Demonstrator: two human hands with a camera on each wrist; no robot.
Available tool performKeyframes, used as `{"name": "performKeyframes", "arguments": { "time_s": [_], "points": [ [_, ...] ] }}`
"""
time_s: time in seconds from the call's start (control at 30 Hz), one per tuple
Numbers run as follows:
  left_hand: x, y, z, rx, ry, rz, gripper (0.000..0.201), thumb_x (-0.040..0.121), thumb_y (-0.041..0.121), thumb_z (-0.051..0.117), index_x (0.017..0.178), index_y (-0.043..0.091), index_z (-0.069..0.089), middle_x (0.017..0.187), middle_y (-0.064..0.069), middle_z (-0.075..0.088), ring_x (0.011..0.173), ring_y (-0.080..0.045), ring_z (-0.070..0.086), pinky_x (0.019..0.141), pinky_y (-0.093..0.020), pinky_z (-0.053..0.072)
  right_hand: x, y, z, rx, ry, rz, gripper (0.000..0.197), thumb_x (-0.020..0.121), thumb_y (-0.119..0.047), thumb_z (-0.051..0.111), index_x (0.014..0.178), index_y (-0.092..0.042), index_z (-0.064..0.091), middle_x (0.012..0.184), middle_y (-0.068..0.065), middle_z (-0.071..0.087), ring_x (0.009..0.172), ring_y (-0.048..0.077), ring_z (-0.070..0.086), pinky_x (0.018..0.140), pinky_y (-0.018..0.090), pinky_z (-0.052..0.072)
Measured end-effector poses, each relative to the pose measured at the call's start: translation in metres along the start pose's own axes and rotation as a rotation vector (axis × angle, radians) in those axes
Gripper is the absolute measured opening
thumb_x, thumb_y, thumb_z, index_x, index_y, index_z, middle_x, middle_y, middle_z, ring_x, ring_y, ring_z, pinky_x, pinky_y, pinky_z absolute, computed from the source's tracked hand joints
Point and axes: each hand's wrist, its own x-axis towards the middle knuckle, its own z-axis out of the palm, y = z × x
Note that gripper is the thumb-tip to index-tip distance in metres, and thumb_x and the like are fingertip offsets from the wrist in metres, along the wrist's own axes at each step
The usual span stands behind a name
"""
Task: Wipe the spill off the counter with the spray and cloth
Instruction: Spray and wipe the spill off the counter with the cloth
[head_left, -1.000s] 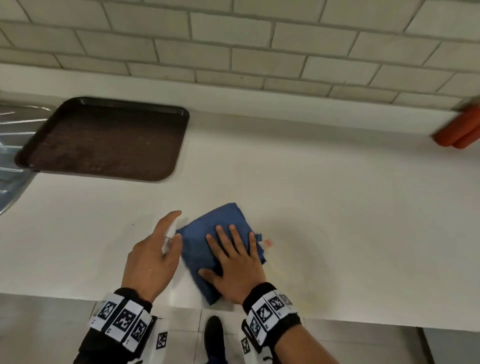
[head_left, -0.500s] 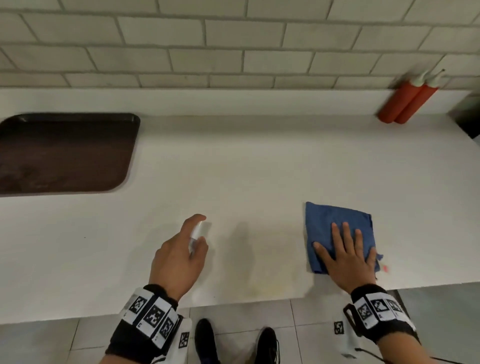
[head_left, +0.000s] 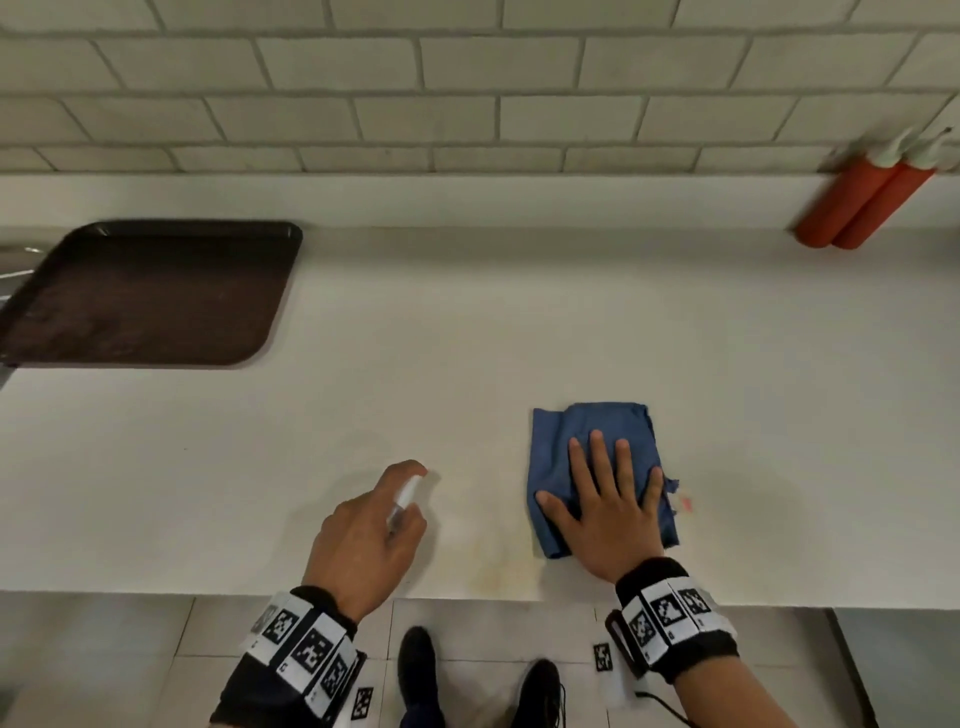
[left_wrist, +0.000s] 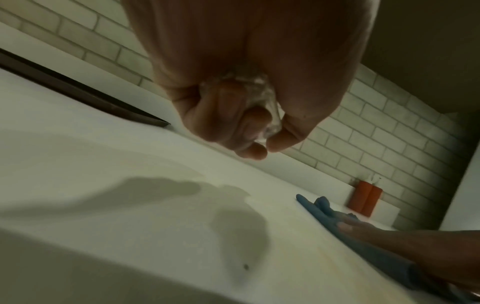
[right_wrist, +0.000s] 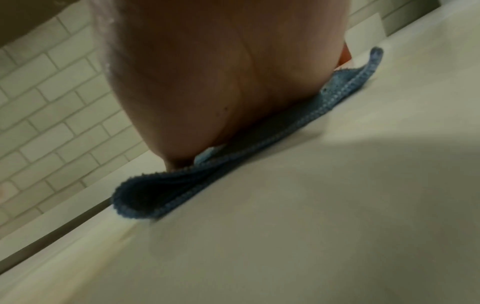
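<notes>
Wiping a faint yellowish stain at the near edge of the table.

The right hand (head_left: 608, 514) lies flat, fingers straight, pressing the folded blue cloth (head_left: 592, 431) on the table (head_left: 467, 338); the left hand (head_left: 363, 540) grips a small spray bottle (head_left: 405, 499) just left of the stain (head_left: 493, 566). The cloth sits right of the stain, so a stroke could miss it; its loose folds might bunch up.

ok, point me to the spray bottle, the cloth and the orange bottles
spray bottle (head_left: 405, 494), head view, on the white nozzle above the left hand's grip.
cloth (head_left: 550, 457), head view, on bare blue fabric left of the right hand's fingers.
orange bottles (head_left: 852, 208), head view, on the left bottle's body.
</notes>
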Motion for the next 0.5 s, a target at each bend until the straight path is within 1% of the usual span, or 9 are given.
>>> {"name": "performKeyframes", "arguments": {
  "time_s": [0.03,0.07,0.13,0.2,0.23,0.27,0.37,0.4,0.5],
  "points": [
    [0.000,-0.002,-0.004,0.008,0.015,-0.007,0.033,0.094,0.029,0.052,0.121,0.045,0.045,0.056,0.006,0.053,0.054,-0.010,0.055,0.059,-0.031,0.049,0.013,-0.003,-0.004,-0.002,-0.016,0.004,0.100,0.069,-0.083,-0.020,0.153,-0.031,-0.015,0.160,-0.003,-0.023,0.147,0.027,-0.022,0.112,0.060,-0.016],
    [0.001,-0.005,-0.007,0.012,0.029,-0.020,0.031,0.093,0.029,0.052,0.119,0.045,0.046,0.055,0.006,0.053,0.053,-0.010,0.055,0.057,-0.031,0.049,0.026,-0.007,-0.009,-0.001,-0.026,0.006,0.099,0.069,-0.083,-0.018,0.153,-0.031,-0.017,0.160,-0.002,-0.025,0.146,0.027,-0.024,0.112,0.061,-0.015],
    [0.003,-0.013,-0.017,0.014,0.033,-0.057,0.030,0.093,0.030,0.053,0.118,0.046,0.047,0.057,0.006,0.055,0.055,-0.011,0.057,0.058,-0.031,0.049,0.051,-0.019,-0.018,-0.002,-0.045,0.007,0.092,0.078,-0.081,-0.006,0.153,-0.029,-0.016,0.160,-0.001,-0.025,0.147,0.028,-0.023,0.112,0.063,-0.013],
    [0.002,-0.025,-0.028,0.020,0.012,-0.105,0.034,0.093,0.032,0.053,0.121,0.049,0.046,0.069,0.009,0.061,0.067,-0.013,0.062,0.067,-0.032,0.051,0.070,-0.036,-0.023,-0.018,-0.063,-0.008,0.084,0.089,-0.075,0.008,0.154,-0.027,-0.015,0.161,0.001,-0.024,0.147,0.030,-0.022,0.113,0.065,-0.011],
    [0.001,-0.032,-0.034,0.028,0.010,-0.129,0.037,0.093,0.032,0.053,0.124,0.051,0.045,0.075,0.010,0.063,0.072,-0.015,0.063,0.071,-0.033,0.051,0.077,-0.047,-0.024,-0.023,-0.070,-0.019,0.082,0.091,-0.073,0.012,0.154,-0.027,-0.015,0.161,0.001,-0.024,0.146,0.030,-0.022,0.112,0.065,-0.011],
    [0.000,-0.039,-0.039,0.039,0.022,-0.152,0.038,0.093,0.033,0.053,0.125,0.051,0.045,0.077,0.009,0.064,0.074,-0.016,0.064,0.071,-0.033,0.051,0.084,-0.058,-0.024,-0.027,-0.078,-0.034,0.082,0.092,-0.072,0.013,0.154,-0.026,-0.015,0.161,0.002,-0.024,0.146,0.031,-0.023,0.112,0.066,-0.011],
    [0.001,-0.056,-0.057,0.056,0.096,-0.208,0.033,0.091,0.031,0.054,0.120,0.047,0.047,0.069,0.009,0.062,0.064,-0.013,0.060,0.063,-0.031,0.045,0.099,-0.099,-0.025,-0.037,-0.104,-0.096,0.081,0.093,-0.071,0.013,0.153,-0.025,-0.016,0.160,0.002,-0.026,0.146,0.031,-0.024,0.110,0.066,-0.013],
    [0.004,-0.061,-0.063,0.050,0.120,-0.219,0.032,0.091,0.031,0.054,0.118,0.046,0.048,0.068,0.009,0.062,0.063,-0.013,0.059,0.063,-0.031,0.044,0.102,-0.114,-0.024,-0.040,-0.111,-0.119,0.081,0.093,-0.071,0.013,0.153,-0.025,-0.017,0.160,0.002,-0.026,0.146,0.031,-0.025,0.110,0.066,-0.014],
    [0.011,-0.076,-0.080,0.014,0.151,-0.243,0.034,0.092,0.030,0.054,0.121,0.046,0.048,0.075,0.010,0.061,0.070,-0.018,0.059,0.071,-0.033,0.045,0.101,-0.164,-0.015,-0.045,-0.120,-0.207,0.082,0.093,-0.071,0.011,0.153,-0.024,-0.018,0.159,0.002,-0.027,0.145,0.032,-0.026,0.110,0.066,-0.016]
  ]
}}
